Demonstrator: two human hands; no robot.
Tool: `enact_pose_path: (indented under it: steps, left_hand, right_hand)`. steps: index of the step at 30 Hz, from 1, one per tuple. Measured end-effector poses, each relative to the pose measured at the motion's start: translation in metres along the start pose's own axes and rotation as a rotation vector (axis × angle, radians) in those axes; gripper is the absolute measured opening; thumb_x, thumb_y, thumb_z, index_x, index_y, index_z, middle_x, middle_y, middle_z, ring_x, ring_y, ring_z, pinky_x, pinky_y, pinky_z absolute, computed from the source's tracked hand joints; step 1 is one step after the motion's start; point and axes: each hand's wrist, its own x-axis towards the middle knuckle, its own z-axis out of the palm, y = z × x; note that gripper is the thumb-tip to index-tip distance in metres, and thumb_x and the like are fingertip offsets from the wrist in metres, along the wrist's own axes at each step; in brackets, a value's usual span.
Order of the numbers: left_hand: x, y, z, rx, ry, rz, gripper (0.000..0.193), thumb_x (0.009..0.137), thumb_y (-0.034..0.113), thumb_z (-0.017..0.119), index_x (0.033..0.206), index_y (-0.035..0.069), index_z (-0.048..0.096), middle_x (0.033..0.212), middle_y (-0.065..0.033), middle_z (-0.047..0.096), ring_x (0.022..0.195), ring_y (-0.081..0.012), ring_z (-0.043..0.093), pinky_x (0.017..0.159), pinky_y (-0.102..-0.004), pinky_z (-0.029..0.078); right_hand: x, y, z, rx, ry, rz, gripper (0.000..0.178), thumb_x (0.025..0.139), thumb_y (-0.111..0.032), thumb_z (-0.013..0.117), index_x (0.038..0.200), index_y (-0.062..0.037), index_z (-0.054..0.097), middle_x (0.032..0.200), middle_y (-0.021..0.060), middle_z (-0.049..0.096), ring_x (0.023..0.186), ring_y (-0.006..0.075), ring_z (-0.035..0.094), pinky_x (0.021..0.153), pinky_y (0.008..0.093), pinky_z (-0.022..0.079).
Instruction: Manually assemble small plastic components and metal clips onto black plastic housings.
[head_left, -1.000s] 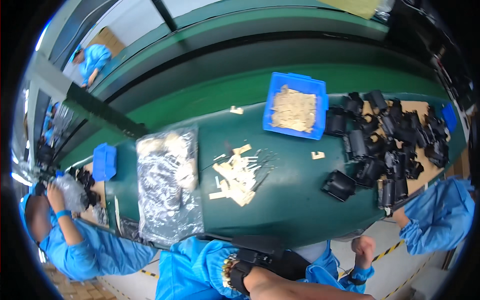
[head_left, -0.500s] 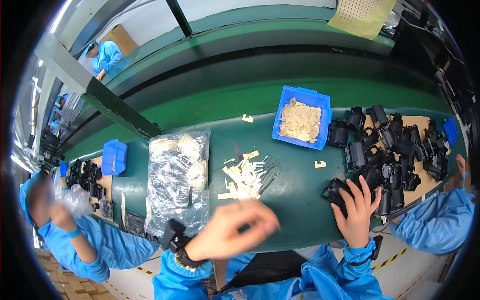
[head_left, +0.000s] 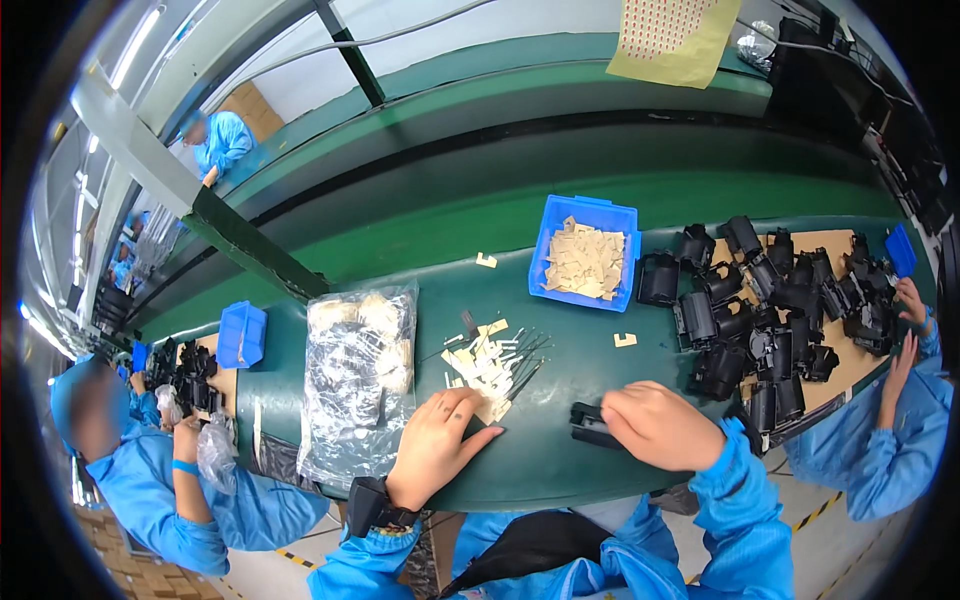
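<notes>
My right hand (head_left: pixel 665 425) is closed on a black plastic housing (head_left: pixel 592 424) at the table's front, right of the middle. Its fingers cover the housing's right end. Farther left, my left hand (head_left: pixel 437 440) has its thumb spread from its fingers. The fingertips reach the near edge of a loose pile of cream paper pieces (head_left: pixel 485 365) with thin black strips among them. Nothing shows in that hand, though its fingertips are partly hidden. A heap of similar black housings (head_left: pixel 770 320) lies to the right, partly on brown cardboard.
A blue bin (head_left: pixel 630 290) of tan cut pieces stands behind my hands. Single cut pieces (head_left: pixel 625 340) lie nearby. To the left are a clear plastic bag (head_left: pixel 360 380) and a smaller blue bin (head_left: pixel 241 336). Co-workers in blue sit at both sides; a green post (head_left: pixel 255 245) rises at the far left.
My right hand has drawn a black housing leftward from the heap's edge. My left hand has moved left and down onto the paper pile. The view has shifted slightly.
</notes>
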Motion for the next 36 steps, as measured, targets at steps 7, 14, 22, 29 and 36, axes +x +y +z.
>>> enact_pose_path:
  steps: [7, 14, 22, 29, 36]
  left_hand:
    - [0.016, 0.007, 0.001, 0.145, 0.058, 0.037, 0.026, 0.079, 0.023, 0.074, 0.094, 0.004, 0.064, 0.092, -0.0085, 0.066, 0.081, -0.0267, 0.064, 0.072, -0.0372, 0.052]
    - [0.025, 0.013, 0.009, 0.348, -0.049, 0.022, 0.020, 0.078, 0.022, 0.069, 0.081, 0.003, 0.063, 0.074, -0.0093, 0.064, 0.065, -0.0253, 0.065, 0.061, -0.0353, 0.053]
    - [0.028, 0.023, 0.015, 0.410, -0.070, -0.076, 0.011, 0.077, 0.014, 0.063, 0.077, 0.003, 0.062, 0.074, -0.0117, 0.065, 0.058, -0.0272, 0.065, 0.054, -0.0361, 0.054]
    - [0.031, 0.021, 0.014, 0.420, -0.064, -0.073, 0.010, 0.077, 0.014, 0.062, 0.076, 0.004, 0.063, 0.073, -0.0118, 0.066, 0.059, -0.0272, 0.066, 0.053, -0.0371, 0.054]
    - [0.027, 0.020, 0.007, 0.244, -0.117, -0.069, 0.017, 0.081, 0.018, 0.061, 0.078, 0.001, 0.062, 0.072, -0.0164, 0.065, 0.060, -0.0319, 0.066, 0.055, -0.0419, 0.054]
  right_hand:
    - [0.060, 0.018, 0.010, 0.033, -0.110, 0.004, 0.020, 0.086, -0.017, 0.052, 0.081, 0.0004, 0.059, 0.077, 0.0194, 0.063, 0.073, 0.0406, 0.061, 0.066, 0.0478, 0.049]
    - [0.064, 0.025, 0.020, 0.062, 0.016, -0.006, 0.016, 0.090, -0.016, 0.058, 0.083, -0.0022, 0.059, 0.075, 0.0147, 0.062, 0.071, 0.0349, 0.061, 0.062, 0.0435, 0.048]
    - [0.063, 0.032, 0.031, 0.020, 0.226, -0.089, 0.013, 0.090, -0.016, 0.059, 0.084, -0.0049, 0.060, 0.078, 0.0110, 0.057, 0.073, 0.0326, 0.060, 0.063, 0.0427, 0.048]
    - [0.065, 0.026, 0.030, -0.015, 0.290, -0.136, 0.011, 0.089, -0.016, 0.060, 0.085, -0.0055, 0.059, 0.080, 0.0100, 0.057, 0.076, 0.0320, 0.060, 0.066, 0.0424, 0.049]
    - [0.067, 0.014, 0.025, -0.037, 0.381, -0.200, 0.008, 0.085, -0.010, 0.062, 0.081, -0.0037, 0.059, 0.079, 0.0119, 0.057, 0.078, 0.0325, 0.059, 0.068, 0.0431, 0.048]
